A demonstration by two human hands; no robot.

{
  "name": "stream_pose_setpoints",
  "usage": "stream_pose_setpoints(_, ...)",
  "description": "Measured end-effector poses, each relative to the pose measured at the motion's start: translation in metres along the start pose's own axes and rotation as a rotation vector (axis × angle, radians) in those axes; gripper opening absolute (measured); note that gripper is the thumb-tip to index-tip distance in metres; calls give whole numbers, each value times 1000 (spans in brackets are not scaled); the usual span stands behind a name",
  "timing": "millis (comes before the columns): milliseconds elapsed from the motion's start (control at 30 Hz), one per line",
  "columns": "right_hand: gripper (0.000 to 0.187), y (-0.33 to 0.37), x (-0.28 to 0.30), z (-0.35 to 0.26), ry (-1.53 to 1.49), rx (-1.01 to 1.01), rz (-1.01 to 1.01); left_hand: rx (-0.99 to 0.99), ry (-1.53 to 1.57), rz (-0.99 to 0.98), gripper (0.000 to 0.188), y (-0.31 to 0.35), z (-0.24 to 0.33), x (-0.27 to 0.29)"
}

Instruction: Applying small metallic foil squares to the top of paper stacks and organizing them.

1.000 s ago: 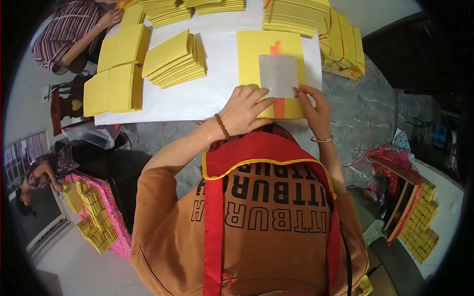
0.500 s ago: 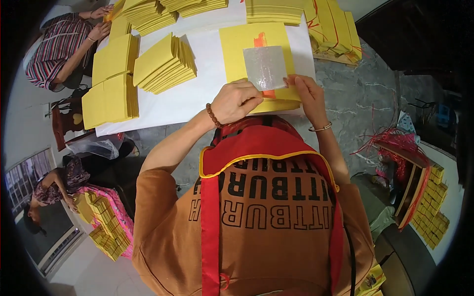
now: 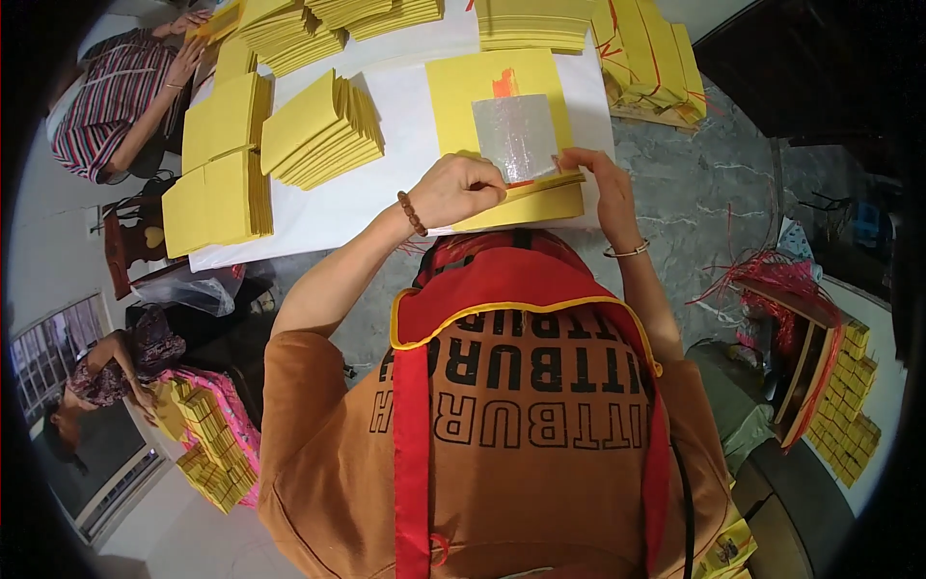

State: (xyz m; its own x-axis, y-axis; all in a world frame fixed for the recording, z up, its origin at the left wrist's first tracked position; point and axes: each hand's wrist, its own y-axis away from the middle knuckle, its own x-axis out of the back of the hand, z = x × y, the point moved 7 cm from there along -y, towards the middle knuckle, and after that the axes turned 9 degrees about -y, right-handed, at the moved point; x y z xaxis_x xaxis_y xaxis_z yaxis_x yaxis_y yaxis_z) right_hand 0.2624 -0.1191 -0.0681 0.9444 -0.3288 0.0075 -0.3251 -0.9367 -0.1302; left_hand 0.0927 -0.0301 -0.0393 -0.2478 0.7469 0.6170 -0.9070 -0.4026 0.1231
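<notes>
A large yellow paper sheet (image 3: 449, 92) lies at the table's near edge, with an orange-red patch (image 3: 504, 81) on it. On top of it rests a shiny silver-grey square sheet (image 3: 513, 135). The yellow sheet's near edge is lifted and bent up over the bottom of the silver square. My left hand (image 3: 458, 193), closed in a pinch, grips that raised edge at its left part. At the right end, my right hand (image 3: 606, 188) holds the same edge, its index finger reaching over to the silver square's corner; its thumb is mostly hidden.
Stacks of folded yellow paper (image 3: 323, 135) stand on the white-covered table (image 3: 405, 125). Tied yellow bundles (image 3: 651, 58) are at its right. A person in a striped shirt (image 3: 121, 92) works at the far left; another person (image 3: 106, 367) sits lower left by yellow bundles. Red strings (image 3: 772, 280) hang at right.
The near edge of the yellow sheet has been raised and bent over the silver square's lower part. My left hand has shifted slightly left; the right fingers have moved onto the raised edge.
</notes>
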Motion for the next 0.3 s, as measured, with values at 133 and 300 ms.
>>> stream_pose_setpoints(133,43,0,1,2,-34,-69,9,101,73,-94,12,-1,-3,-1)
stream_pose_setpoints(300,49,2,-1,9,-50,-9,-118,209,251,-100,12,1,-21,-6)
